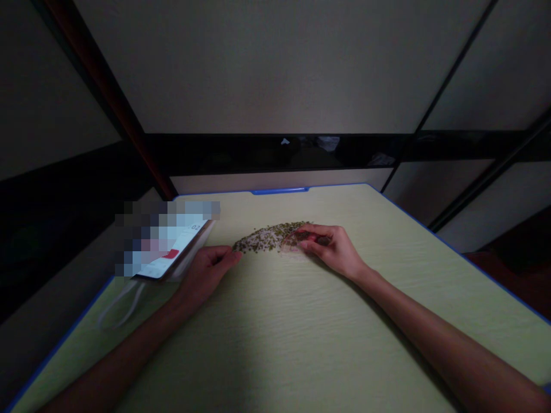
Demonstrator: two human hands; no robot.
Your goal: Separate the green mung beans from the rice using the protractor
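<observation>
A thin, arc-shaped piece speckled in green, dark and pale (264,236) lies low over the table between my hands. Its exact kind is unclear. My left hand (210,267) is closed in a pinch at the piece's left tip, thumb against bent fingers. At the other end, my right hand (333,246) is closed on the right part, where a pinkish, see-through edge shows beside the fingertips. Some dark and reddish bits show within the right hand's grasp; the fingers partly hide that end.
A lit phone (172,246), partly blurred out, leans at the left on a pale support with a white strap (123,312). The pale wood-patterned table (279,344) has a blue rim and a blue handle-like strip (282,190) at its far edge. Cabinet panels (275,74) stand behind.
</observation>
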